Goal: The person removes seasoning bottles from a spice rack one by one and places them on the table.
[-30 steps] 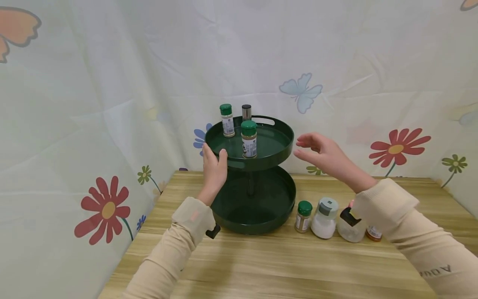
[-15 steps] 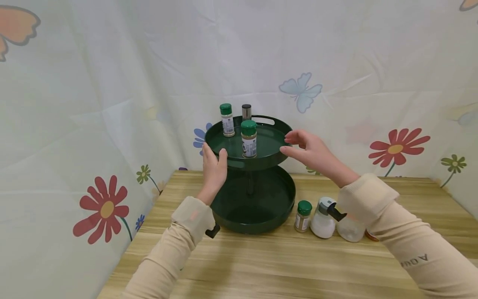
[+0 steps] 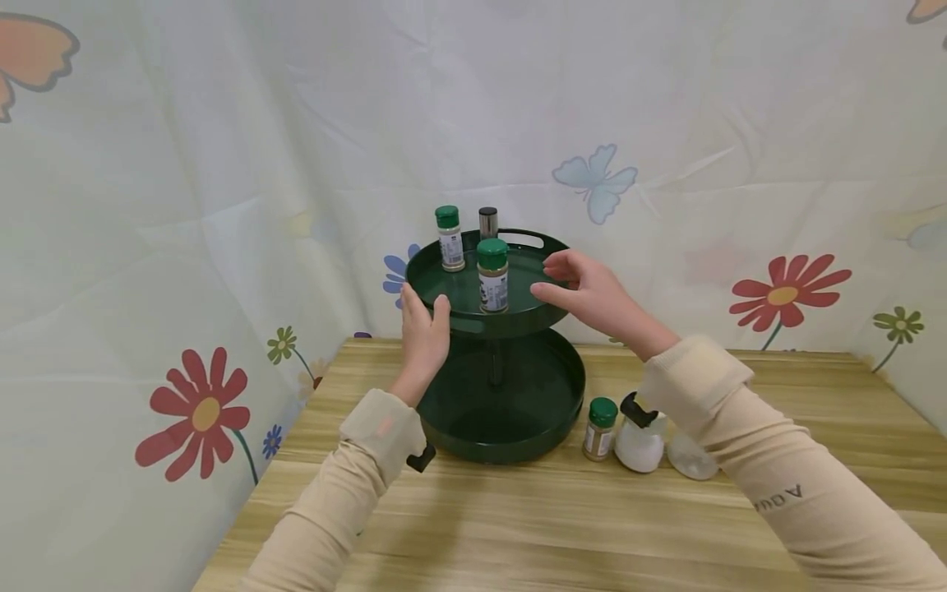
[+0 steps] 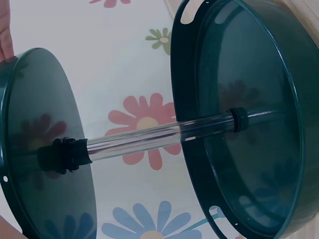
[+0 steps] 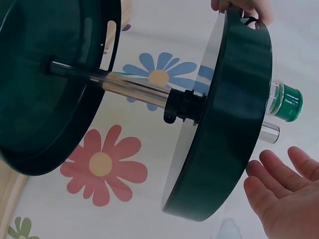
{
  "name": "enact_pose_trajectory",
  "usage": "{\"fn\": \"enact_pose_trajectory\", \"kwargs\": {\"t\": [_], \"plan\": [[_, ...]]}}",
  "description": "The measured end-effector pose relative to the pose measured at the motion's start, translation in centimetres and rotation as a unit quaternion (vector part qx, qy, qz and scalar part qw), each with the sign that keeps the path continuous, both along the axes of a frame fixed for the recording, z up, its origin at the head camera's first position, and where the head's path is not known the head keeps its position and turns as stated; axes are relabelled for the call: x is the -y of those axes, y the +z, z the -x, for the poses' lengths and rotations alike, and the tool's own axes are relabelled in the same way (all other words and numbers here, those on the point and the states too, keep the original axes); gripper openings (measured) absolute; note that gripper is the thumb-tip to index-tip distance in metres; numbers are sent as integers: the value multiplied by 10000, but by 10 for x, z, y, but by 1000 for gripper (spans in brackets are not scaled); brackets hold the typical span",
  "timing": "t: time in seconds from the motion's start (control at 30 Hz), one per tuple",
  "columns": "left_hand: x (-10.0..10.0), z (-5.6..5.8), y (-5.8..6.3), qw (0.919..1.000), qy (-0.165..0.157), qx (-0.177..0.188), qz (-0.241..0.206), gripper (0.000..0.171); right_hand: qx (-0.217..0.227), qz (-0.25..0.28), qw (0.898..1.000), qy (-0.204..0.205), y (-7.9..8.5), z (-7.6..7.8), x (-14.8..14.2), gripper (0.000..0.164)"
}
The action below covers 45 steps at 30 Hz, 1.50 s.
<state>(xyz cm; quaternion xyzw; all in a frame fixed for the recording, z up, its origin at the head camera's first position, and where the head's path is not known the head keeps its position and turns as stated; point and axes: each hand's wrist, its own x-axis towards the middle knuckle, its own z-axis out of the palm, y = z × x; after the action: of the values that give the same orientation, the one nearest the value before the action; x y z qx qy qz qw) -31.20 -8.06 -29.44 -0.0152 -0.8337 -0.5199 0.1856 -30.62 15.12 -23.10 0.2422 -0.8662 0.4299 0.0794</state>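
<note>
A dark green two-tier round rack has an upper tray [image 3: 528, 321] and a lower tray [image 3: 496, 450], joined by a clear post [image 4: 134, 142]. My left hand [image 3: 425, 341] rests against the upper tray's left rim, thumb and fingers extended. Over that tray's right side is my right hand [image 3: 592, 296], fingers slightly bent and apart, holding nothing. To its left stands a green-capped seasoning bottle [image 3: 493, 284]. A second green-capped bottle [image 3: 450, 242] and a silver cylinder with a black top [image 3: 488, 222] stand farther back. The right wrist view shows my right fingers [image 5: 271, 172] beyond the rim.
On the wooden table [image 3: 518, 526], right of the rack, stand a green-capped bottle [image 3: 599, 432], a jar of white grains [image 3: 639, 448] and a clear jar [image 3: 691, 456], partly behind my right sleeve [image 3: 695, 382]. A flowered curtain [image 3: 473, 99] hangs behind.
My right hand has moved left, from beside the rack to over the upper tray's right side. The left hand, rack and bottles have stayed put.
</note>
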Motion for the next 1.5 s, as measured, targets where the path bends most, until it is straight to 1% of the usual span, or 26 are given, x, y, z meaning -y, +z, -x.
{"fn": "enact_pose_trajectory", "kwargs": {"t": [0.2,0.37,0.57,0.73,1.03,1.2,1.5], "plan": [[0,1,0,9999,51,79,52,72,180,4,9998,-8,1,3,9,57],[0,2,0,9999,74,110,38,72,229,-37,9997,-62,4,6,17,58],[0,2,0,10000,41,26,17,72,338,-185,9992,-132,6,11,25,58],[0,3,-2,10000,24,-12,58,72,429,-278,9984,-227,6,15,31,60],[1,5,-3,10000,46,-53,-5,71,617,-417,9967,-326,4,22,42,64],[1,7,-3,10000,59,-47,3,71,580,-379,9968,-386,4,24,44,63],[2,5,-2,10000,22,3,30,73,745,-391,9952,-506,6,30,49,63]]}}
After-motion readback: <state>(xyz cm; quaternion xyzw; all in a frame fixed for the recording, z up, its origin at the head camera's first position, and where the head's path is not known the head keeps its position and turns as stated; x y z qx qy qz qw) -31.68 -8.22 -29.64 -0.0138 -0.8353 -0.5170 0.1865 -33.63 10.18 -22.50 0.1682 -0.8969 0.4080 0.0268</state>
